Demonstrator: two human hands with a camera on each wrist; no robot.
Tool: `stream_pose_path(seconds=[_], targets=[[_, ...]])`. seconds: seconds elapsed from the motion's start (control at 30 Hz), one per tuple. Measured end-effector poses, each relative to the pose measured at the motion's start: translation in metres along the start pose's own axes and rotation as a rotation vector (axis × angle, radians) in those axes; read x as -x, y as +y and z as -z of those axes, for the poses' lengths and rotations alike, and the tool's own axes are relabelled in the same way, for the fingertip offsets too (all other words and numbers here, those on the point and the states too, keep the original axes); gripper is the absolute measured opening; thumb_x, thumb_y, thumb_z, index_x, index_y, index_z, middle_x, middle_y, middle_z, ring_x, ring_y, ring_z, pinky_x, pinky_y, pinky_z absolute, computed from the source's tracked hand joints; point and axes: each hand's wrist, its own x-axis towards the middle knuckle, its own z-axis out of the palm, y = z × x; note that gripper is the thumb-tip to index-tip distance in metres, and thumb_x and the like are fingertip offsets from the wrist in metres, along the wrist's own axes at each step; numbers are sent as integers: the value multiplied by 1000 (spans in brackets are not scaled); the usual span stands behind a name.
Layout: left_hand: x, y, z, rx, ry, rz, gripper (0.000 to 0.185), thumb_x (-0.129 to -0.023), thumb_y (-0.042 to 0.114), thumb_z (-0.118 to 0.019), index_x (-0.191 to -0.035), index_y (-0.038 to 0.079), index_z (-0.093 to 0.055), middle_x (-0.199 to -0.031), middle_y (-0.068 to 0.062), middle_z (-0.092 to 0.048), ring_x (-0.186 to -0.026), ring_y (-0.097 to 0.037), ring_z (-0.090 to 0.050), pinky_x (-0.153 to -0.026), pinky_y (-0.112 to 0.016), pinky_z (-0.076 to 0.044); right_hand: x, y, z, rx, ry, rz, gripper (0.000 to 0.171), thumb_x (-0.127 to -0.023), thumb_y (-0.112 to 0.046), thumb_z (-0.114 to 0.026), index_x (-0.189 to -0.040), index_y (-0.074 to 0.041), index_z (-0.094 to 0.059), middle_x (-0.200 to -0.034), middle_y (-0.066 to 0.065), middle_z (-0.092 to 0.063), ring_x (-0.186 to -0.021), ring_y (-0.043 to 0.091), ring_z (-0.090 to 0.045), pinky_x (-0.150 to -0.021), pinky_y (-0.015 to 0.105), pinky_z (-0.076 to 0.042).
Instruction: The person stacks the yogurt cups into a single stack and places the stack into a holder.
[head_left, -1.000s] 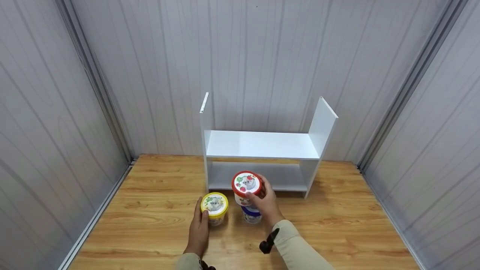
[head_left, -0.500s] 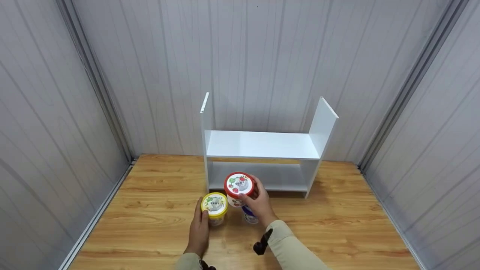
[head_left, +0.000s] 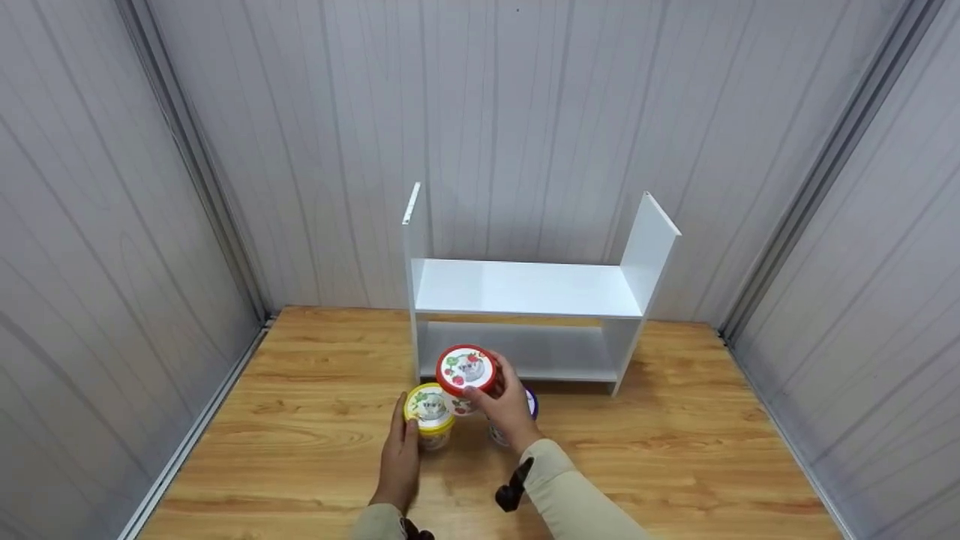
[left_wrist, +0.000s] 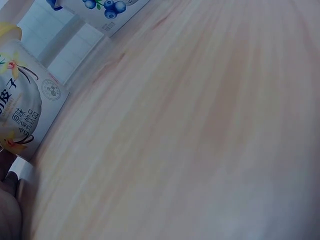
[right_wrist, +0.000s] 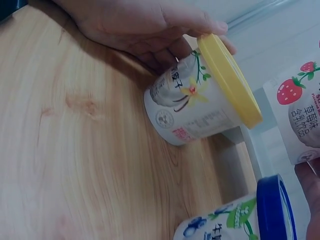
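Wooden tabletop [head_left: 300, 420] fills the floor of the grey-walled booth, with wide bare room to the left of the tubs and more to the right of the shelf. Furthest left of the things in hand, the left hand [head_left: 400, 457] rests against the near side of the yellow-lidded tub [head_left: 429, 409], fingers laid around its wall; in the right wrist view its thumb sits by the lid rim. That tub stands on the wood, printed with vanilla flowers and Chinese characters too small to read. Just right of it, the right hand [head_left: 506, 409] grips the red-lidded tub [head_left: 466, 370] and holds it raised above the table, its lower part hidden by the fingers; strawberries show on its side. Behind that hand the blue-lidded tub [head_left: 529, 401] is mostly covered, probably standing on the wood; blueberries mark its label. Further back stands the white shelf [head_left: 525, 289], both levels open.
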Motion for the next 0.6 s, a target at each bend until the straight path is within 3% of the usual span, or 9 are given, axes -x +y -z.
stream_pose_path(seconds=[0.13, 0.37, 0.6], targets=[[1, 0, 0, -1, 1, -11, 63, -107, 53, -36, -163, 27, -20, -165, -10, -29, -151, -35, -24, -121, -58, -19, 0, -2, -4, -7, -22, -18, 92, -84, -34, -85, -156, -7, -33, -146, 14, -52, -134, 28, -51, -111, 40, -44], [1, 4, 0, -2, -18, -38, 65, -107, 52, -38, -163, 25, -20, -165, -8, -27, -151, -33, -23, -122, -57, -20, 0, -5, -10, -101, -48, -25, 91, -86, -25, -84, -157, -5, -31, -145, 19, -51, -132, 32, -52, -107, 40, -48], [1, 2, 0, 44, -36, -47, 62, -109, 45, -39, -163, 25, -19, -166, -7, -25, -152, -32, -21, -123, -56, -18, 0, -4, -16, -25, -38, -34, 90, -83, -34, -85, -154, -9, -36, -145, 15, -52, -135, 30, -50, -112, 41, -44]])
